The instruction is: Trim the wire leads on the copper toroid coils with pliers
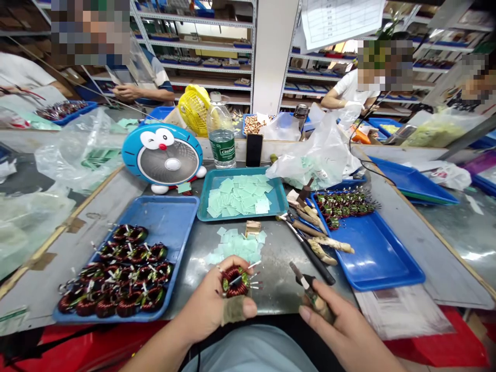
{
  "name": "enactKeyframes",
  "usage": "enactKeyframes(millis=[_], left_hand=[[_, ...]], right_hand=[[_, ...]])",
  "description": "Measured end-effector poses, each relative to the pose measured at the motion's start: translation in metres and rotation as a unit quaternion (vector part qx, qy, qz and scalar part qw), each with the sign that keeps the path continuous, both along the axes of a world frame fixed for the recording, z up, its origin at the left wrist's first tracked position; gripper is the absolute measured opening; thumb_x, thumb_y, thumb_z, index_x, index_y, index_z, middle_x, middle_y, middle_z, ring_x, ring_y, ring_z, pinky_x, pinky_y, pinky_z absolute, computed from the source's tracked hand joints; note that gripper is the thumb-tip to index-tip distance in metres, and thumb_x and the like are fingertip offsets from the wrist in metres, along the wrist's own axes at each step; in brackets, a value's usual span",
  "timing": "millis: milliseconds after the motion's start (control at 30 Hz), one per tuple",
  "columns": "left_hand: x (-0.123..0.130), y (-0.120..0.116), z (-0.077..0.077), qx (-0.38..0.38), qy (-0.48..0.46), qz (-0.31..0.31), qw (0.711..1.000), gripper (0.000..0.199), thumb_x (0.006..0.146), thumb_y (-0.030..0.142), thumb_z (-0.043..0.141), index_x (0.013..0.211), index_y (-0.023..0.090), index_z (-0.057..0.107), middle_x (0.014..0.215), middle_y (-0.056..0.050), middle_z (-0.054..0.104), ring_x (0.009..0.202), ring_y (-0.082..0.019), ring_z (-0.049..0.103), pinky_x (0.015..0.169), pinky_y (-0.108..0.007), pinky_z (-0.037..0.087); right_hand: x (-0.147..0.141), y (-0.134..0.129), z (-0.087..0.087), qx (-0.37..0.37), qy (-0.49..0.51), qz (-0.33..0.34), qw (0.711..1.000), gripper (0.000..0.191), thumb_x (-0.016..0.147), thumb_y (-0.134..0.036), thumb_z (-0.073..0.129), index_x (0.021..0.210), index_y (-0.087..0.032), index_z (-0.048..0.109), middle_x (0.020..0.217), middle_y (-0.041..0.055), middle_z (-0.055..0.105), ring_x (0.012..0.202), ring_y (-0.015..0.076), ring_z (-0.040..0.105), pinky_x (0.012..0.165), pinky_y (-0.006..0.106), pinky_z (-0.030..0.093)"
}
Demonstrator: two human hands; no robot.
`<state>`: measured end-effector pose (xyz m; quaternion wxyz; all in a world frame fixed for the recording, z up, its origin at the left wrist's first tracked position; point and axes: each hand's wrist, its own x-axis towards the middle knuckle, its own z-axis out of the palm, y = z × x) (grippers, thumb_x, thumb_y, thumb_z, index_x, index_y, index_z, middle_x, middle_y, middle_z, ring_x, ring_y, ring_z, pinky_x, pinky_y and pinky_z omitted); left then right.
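Two hands work low over the table [279, 279], at its near edge. The left hand [209, 305] is almost closed around a copper coil [234, 281], holding it up off the table by its lower side, with a cloth wrap [236, 310] on the thumb just beneath it. The coil sits just in front of a loose heap of green squares [234, 245]. The right hand [341, 325] is nearly closed on the wrapped handle of a small blade [298, 272], whose tip points toward the coil, near it but not touching.

The coil looks stiff and rather heavy for its size, a dense ring that should not squash under the fingers, though its glossy wire may be slippery. Its thin leads [251, 268] look easy to bend, so the outer windings seem the safest place to take hold, leaving the leads free.

To the left, a blue tray [170, 222] carries many more coils [124, 274]. Beyond the hands, a teal tray [242, 174] holds a layer of paper squares [238, 196]. To the right, another blue tray [382, 263] holds a row of coils [343, 204], with wrapped-handled tools [321, 243] lying across its edge.
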<state>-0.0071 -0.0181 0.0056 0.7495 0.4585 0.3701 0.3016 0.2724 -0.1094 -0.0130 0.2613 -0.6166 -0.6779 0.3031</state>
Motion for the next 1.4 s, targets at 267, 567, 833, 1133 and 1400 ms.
enactKeyframes(millis=[267, 567, 833, 1133, 1400], left_hand=[[0.018, 0.004, 0.026, 0.219, 0.284, -0.064, 0.931, 0.031, 0.078, 0.031, 0.08, 0.09, 0.023, 0.053, 0.07, 0.007, 0.056, 0.064, -0.014, 0.047, 0.059, -0.025, 0.034], [0.022, -0.003, 0.03, 0.288, 0.361, -0.055, 0.885, 0.024, 0.078, 0.03, 0.072, 0.089, 0.025, 0.052, 0.068, 0.005, 0.062, 0.061, -0.018, 0.054, 0.057, -0.026, 0.035], [0.015, -0.009, 0.026, 0.306, 0.231, -0.073, 0.921, 0.025, 0.08, 0.033, 0.073, 0.089, 0.023, 0.052, 0.066, 0.008, 0.049, 0.056, -0.012, 0.041, 0.054, -0.023, 0.034], [0.013, -0.005, 0.028, 0.273, 0.173, -0.07, 0.944, 0.026, 0.076, 0.027, 0.074, 0.09, 0.022, 0.053, 0.067, 0.008, 0.05, 0.056, -0.01, 0.042, 0.054, -0.022, 0.035], [0.027, -0.014, 0.027, 0.159, 0.196, -0.1, 0.962, 0.027, 0.074, 0.025, 0.072, 0.086, 0.022, 0.049, 0.068, 0.008, 0.053, 0.059, -0.011, 0.042, 0.054, -0.023, 0.035]], right_hand=[[-0.019, 0.028, 0.052, 0.147, -0.187, 0.111, 0.965, 0.016, 0.096, -0.015, 0.053, 0.108, -0.024, 0.058, 0.103, 0.0081, 0.065, 0.085, 0.0266, 0.058, 0.073, 0.04, 0.05], [-0.021, 0.027, 0.054, 0.201, -0.205, 0.119, 0.95, 0.016, 0.092, -0.011, 0.051, 0.1, -0.023, 0.058, 0.094, 0.0069, 0.063, 0.079, 0.0249, 0.055, 0.067, 0.036, 0.044], [-0.02, 0.011, 0.027, 0.135, -0.082, 0.099, 0.982, 0.01, 0.096, -0.014, 0.054, 0.094, -0.024, 0.051, 0.086, 0.0026, 0.06, 0.076, 0.0195, 0.058, 0.065, 0.031, 0.046], [-0.025, 0.009, 0.033, 0.175, -0.15, 0.099, 0.968, 0.012, 0.093, -0.011, 0.054, 0.097, -0.022, 0.056, 0.098, 0.0075, 0.064, 0.081, 0.0231, 0.057, 0.068, 0.035, 0.045], [-0.012, 0.017, 0.048, 0.263, -0.287, 0.163, 0.907, 0.012, 0.094, -0.014, 0.055, 0.102, -0.022, 0.06, 0.114, 0.0139, 0.066, 0.089, 0.0298, 0.055, 0.075, 0.044, 0.044]])
